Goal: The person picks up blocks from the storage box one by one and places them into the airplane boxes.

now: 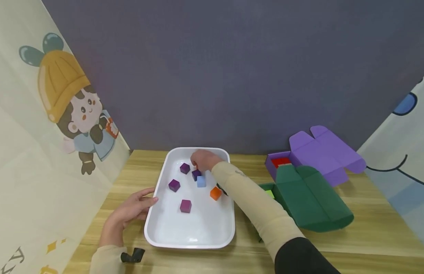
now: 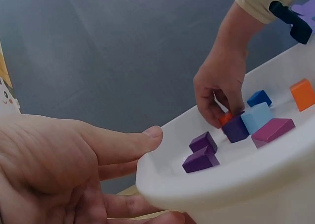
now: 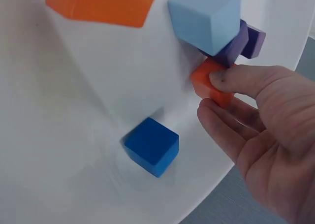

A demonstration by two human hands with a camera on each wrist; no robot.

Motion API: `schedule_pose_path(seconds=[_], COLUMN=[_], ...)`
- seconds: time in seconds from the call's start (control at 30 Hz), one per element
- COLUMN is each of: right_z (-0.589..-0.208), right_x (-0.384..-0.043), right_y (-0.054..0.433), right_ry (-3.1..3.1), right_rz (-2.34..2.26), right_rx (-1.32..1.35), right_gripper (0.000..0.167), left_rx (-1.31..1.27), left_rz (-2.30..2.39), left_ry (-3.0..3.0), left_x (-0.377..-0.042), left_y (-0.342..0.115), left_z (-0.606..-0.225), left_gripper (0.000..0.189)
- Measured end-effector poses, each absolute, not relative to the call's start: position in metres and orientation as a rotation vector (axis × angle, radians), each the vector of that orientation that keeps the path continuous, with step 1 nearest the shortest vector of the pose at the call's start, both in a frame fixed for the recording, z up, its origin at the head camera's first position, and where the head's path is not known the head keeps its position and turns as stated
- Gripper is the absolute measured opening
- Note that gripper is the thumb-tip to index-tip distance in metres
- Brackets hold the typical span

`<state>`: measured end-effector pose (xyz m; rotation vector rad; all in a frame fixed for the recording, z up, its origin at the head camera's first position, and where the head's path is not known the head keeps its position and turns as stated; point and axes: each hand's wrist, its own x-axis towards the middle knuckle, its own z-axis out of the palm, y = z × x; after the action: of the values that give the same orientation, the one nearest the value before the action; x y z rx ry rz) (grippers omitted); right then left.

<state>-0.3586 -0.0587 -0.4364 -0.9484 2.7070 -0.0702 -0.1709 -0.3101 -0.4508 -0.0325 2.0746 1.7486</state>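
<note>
My left hand grips the left rim of the white tray, thumb at the edge and fingers low along the outside. At the tray's far end my right hand pinches an orange-red cube between thumb and fingers. Right beside that cube are a dark purple cube and a light blue cube. A blue cube lies near the right hand, mostly hidden by the forearm in the head view. Purple cubes, a magenta cube and another orange cube also lie in the tray.
Right of the tray stands an open green box with something light green inside, partly behind the right forearm. Behind it is an open purple box holding red pieces. A dark grey panel rises behind the wooden table.
</note>
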Motion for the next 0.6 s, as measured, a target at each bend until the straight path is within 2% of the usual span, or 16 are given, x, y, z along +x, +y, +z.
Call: schedule_pose_path(seconds=[0.23,0.4,0.6], right_z=[-0.414,-0.399,-0.363], right_x=[-0.345,-0.323,-0.288], right_y=[-0.046,-0.032,-0.002], right_ry=[2.685,2.669,2.700], right_rz=[-0.064,0.091,0.167], right_rx=[-0.949,-1.128,-1.306], right_gripper=[0.020,0.024,0.026], left_rx=[-0.059,-0.064,-0.050], left_rz=[1.731,1.722,1.738], left_ry=[2.106,2.078,2.102], left_x=[-0.170,-0.169,-0.172], left_y=[-0.310,-0.310,-0.310], left_z=[-0.452,-0.457,-0.456], left_gripper=[0.070,0.072,0.070])
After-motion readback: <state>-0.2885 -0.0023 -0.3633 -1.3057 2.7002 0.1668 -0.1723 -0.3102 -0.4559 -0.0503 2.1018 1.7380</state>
